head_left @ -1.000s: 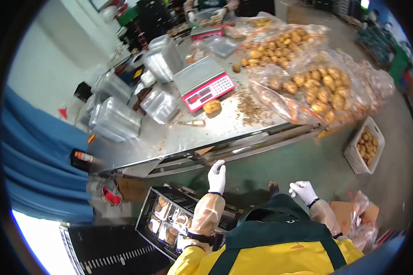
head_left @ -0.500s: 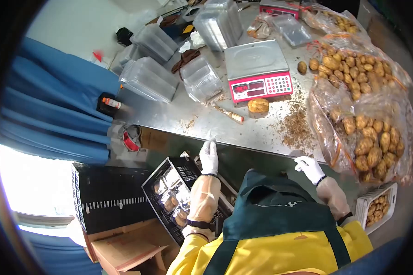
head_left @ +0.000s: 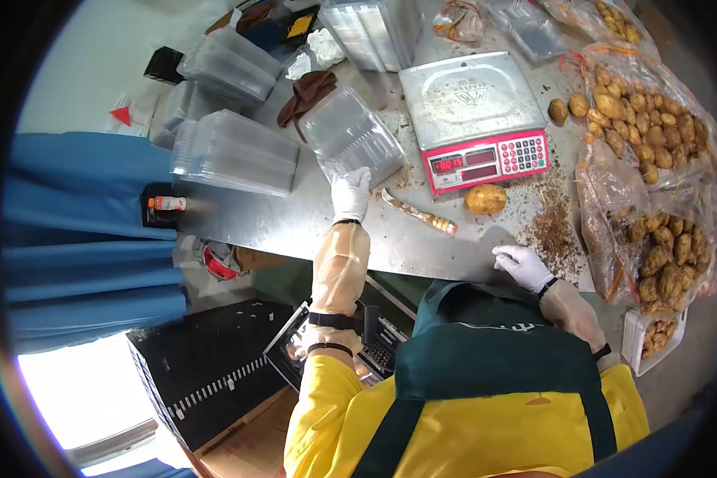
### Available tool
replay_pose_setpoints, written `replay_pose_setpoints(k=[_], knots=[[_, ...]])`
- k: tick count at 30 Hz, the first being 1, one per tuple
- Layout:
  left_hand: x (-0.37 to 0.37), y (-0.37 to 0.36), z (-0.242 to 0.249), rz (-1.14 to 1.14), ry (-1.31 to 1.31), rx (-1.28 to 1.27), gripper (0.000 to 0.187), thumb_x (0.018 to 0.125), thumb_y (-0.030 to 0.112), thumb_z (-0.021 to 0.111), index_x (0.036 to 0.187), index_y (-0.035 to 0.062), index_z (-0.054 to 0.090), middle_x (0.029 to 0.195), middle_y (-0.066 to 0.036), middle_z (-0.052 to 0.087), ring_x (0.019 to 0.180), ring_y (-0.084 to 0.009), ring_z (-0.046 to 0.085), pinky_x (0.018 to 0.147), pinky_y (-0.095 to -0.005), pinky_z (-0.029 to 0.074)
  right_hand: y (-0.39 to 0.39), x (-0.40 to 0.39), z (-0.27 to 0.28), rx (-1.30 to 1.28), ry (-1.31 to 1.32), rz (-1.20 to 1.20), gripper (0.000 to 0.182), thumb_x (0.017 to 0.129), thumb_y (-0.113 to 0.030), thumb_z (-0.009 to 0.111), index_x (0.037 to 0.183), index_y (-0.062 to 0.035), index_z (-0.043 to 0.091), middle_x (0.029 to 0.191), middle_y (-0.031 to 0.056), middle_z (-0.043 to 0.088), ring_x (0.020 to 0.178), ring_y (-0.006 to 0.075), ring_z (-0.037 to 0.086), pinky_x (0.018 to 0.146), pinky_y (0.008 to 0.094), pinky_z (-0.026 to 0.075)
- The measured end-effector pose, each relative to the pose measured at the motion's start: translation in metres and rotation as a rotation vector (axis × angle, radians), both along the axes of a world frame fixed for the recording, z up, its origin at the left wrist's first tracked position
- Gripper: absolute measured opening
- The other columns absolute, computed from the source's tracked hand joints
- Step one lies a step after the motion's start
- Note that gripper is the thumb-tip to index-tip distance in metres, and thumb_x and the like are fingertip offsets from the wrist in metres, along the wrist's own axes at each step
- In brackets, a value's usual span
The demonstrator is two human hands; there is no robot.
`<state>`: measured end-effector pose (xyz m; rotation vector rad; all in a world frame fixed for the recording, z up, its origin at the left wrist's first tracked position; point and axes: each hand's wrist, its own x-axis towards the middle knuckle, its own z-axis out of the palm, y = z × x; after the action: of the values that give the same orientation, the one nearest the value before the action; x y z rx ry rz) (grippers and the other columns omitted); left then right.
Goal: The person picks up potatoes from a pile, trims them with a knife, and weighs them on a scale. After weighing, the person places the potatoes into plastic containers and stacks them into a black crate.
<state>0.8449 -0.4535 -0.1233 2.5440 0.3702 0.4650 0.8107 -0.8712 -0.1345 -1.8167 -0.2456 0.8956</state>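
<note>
My left hand (head_left: 350, 193), in a white glove, is at the near edge of a clear plastic container (head_left: 352, 131) lying on the metal table. Its fingers are curled against that edge, and the fingertips are partly hard to make out. My right hand (head_left: 522, 267), also gloved, hovers by the table's front edge with loosely extended fingers and nothing in them. Between the hands lies a knife with a patterned handle (head_left: 422, 212). A single potato (head_left: 484, 199) rests against the front of the red and white scale (head_left: 478, 119), whose display is lit.
Stacks of clear containers (head_left: 235, 151) stand at the left and back. Bags of potatoes (head_left: 669, 247) fill the right side, with scattered dirt (head_left: 554, 227) beside them. Below the table are a black crate (head_left: 207, 358) and a white basket of potatoes (head_left: 653, 342).
My left hand has moved from beyond the table's front edge up to the clear container. My right hand has shifted slightly left and up. The view has tilted and come closer to the table.
</note>
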Motion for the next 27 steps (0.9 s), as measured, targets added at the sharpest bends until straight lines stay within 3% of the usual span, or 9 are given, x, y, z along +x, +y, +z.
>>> replay_pose_setpoints(k=[5, 9, 11, 15, 16, 20, 23, 25, 27], knots=[[0.006, 0.012, -0.030, 0.133, -0.005, -0.331, 0.015, 0.082, 0.019, 0.068, 0.088, 0.0063, 0.073, 0.082, -0.012, 0.070, 0.077, -0.0230, 0.067, 0.074, -0.0322, 0.052, 0.015, 0.019, 0.005, -0.048, 0.055, -0.055, 0.029, 0.093, -0.011, 0.054, 0.117, 0.0037, 0.059, 0.093, 0.0109, 0.067, 0.081, 0.0139, 0.063, 0.076, 0.0272, 0.050], [0.012, 0.024, 0.002, 0.205, 0.135, -0.448, 0.016, 0.083, 0.016, 0.067, 0.087, 0.0017, 0.072, 0.077, -0.009, 0.071, 0.071, -0.0158, 0.065, 0.070, -0.0283, 0.051, 0.031, 0.034, 0.005, -0.041, 0.014, -0.027, 0.028, 0.093, -0.012, 0.055, 0.117, 0.0037, 0.059, 0.094, 0.0107, 0.067, 0.085, 0.0153, 0.065, 0.077, 0.0285, 0.051], [0.013, 0.031, 0.011, 0.215, -0.051, -0.669, 0.015, 0.086, 0.014, 0.065, 0.088, 0.0004, 0.071, 0.079, -0.008, 0.070, 0.073, -0.0162, 0.064, 0.071, -0.0288, 0.051, 0.035, 0.043, 0.000, -0.054, -0.029, -0.002, 0.028, 0.093, -0.014, 0.056, 0.115, 0.0026, 0.060, 0.094, 0.0121, 0.068, 0.086, 0.0171, 0.067, 0.077, 0.0295, 0.051], [0.020, -0.002, 0.068, 0.370, -0.724, -0.369, 0.013, 0.092, 0.010, 0.059, 0.094, 0.0007, 0.069, 0.087, -0.007, 0.068, 0.077, -0.0140, 0.061, 0.072, -0.0269, 0.050, 0.036, 0.057, 0.005, -0.046, -0.061, -0.015, 0.027, 0.093, -0.016, 0.057, 0.113, 0.0006, 0.061, 0.092, 0.0141, 0.068, 0.084, 0.0184, 0.067, 0.077, 0.0298, 0.051], [0.025, -0.023, 0.097, 0.346, -0.719, -0.122, 0.009, 0.085, 0.004, 0.065, 0.093, 0.0025, 0.069, 0.090, -0.008, 0.068, 0.081, -0.0192, 0.062, 0.074, -0.0297, 0.051, 0.032, 0.059, 0.005, -0.044, -0.073, -0.023, 0.027, 0.093, -0.016, 0.057, 0.113, 0.0004, 0.062, 0.092, 0.0141, 0.068, 0.084, 0.0184, 0.067, 0.077, 0.0296, 0.051], [0.069, -0.097, 0.127, -0.186, -0.609, 0.170, 0.024, 0.069, -0.002, 0.069, 0.092, 0.0070, 0.069, 0.091, -0.007, 0.067, 0.088, -0.0268, 0.061, 0.080, -0.0364, 0.049, 0.016, 0.066, 0.002, -0.046, -0.089, -0.058, 0.028, 0.092, -0.017, 0.057, 0.115, -0.0002, 0.061, 0.093, 0.0142, 0.069, 0.085, 0.0199, 0.067, 0.079, 0.0304, 0.051], [0.111, -0.143, 0.078, -0.398, -0.296, 0.261, 0.014, 0.079, 0.016, 0.068, 0.093, 0.0119, 0.068, 0.088, -0.007, 0.066, 0.086, -0.0282, 0.059, 0.078, -0.0399, 0.047, 0.005, 0.065, 0.003, -0.029, -0.075, -0.097, 0.029, 0.092, -0.017, 0.058, 0.116, -0.0006, 0.061, 0.093, 0.0143, 0.069, 0.087, 0.0208, 0.067, 0.081, 0.0311, 0.051], [0.128, -0.165, 0.045, -0.504, -0.016, 0.092, 0.012, 0.084, 0.020, 0.063, 0.093, 0.0139, 0.067, 0.090, -0.005, 0.065, 0.089, -0.0261, 0.056, 0.081, -0.0406, 0.042, -0.007, 0.068, 0.007, -0.040, -0.097, -0.106, 0.029, 0.092, -0.017, 0.058, 0.116, -0.0002, 0.061, 0.093, 0.0146, 0.069, 0.087, 0.0209, 0.067, 0.081, 0.0309, 0.050], [0.127, -0.179, 0.055, -0.486, -0.130, 0.231, 0.014, 0.080, 0.019, 0.066, 0.093, 0.0126, 0.067, 0.084, -0.005, 0.065, 0.092, -0.0261, 0.055, 0.083, -0.0413, 0.042, -0.024, 0.069, 0.009, -0.027, -0.072, -0.183, 0.029, 0.092, -0.016, 0.057, 0.116, 0.0003, 0.061, 0.092, 0.0131, 0.069, 0.086, 0.0190, 0.066, 0.081, 0.0298, 0.050]])
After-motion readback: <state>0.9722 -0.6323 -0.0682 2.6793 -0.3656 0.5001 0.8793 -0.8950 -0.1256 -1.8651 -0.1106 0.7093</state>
